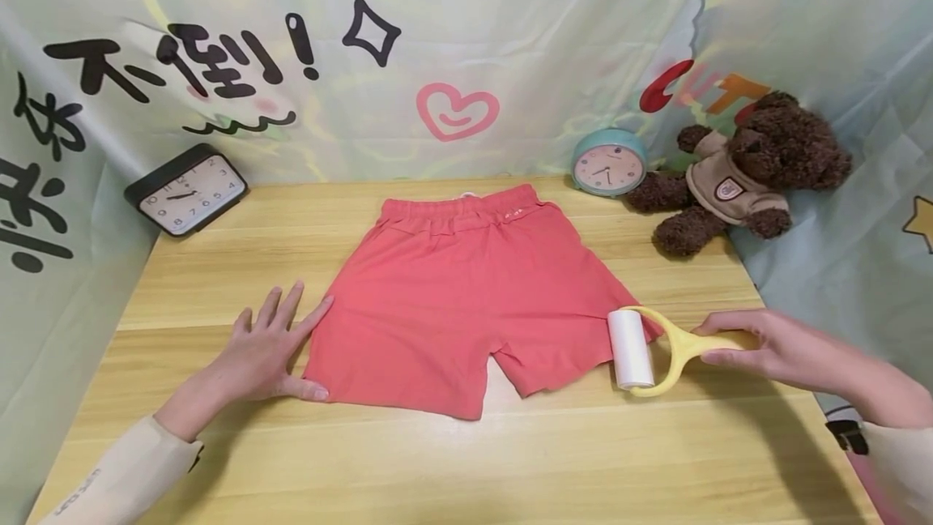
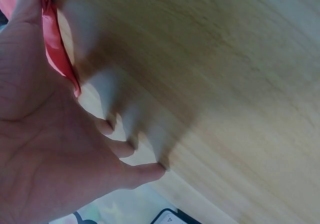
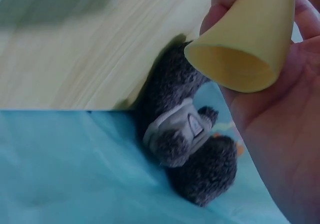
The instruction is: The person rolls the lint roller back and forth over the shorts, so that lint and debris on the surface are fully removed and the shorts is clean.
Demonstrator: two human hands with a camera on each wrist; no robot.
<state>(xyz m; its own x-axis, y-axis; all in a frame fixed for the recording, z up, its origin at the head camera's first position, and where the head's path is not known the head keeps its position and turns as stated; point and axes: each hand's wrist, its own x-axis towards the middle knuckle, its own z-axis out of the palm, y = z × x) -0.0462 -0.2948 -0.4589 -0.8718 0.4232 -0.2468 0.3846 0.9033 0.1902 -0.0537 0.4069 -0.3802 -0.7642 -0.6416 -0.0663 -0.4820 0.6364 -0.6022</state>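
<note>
A pair of red shorts (image 1: 430, 298) lies flat on the wooden table, waistband toward the back wall. My left hand (image 1: 266, 351) has its fingers spread at the left side of the shorts, with thumb and index finger touching the fabric edge. In the left wrist view, the other fingertips of that hand (image 2: 65, 134) reach toward the bare wood. My right hand (image 1: 773, 347) grips the yellow handle of a lint roller (image 1: 631, 351). The roller's white cylinder is at the right leg's hem. In the right wrist view, the handle's hollow end (image 3: 240, 58) sticks out of the right hand (image 3: 275, 108).
At the back left of the table (image 1: 466, 468) stands a black rectangular clock (image 1: 189, 189). A round teal clock (image 1: 609, 164) is at the back right, beside a brown teddy bear (image 1: 736, 168) leaning on the curtain. Printed curtains (image 1: 539, 39) enclose the back and sides.
</note>
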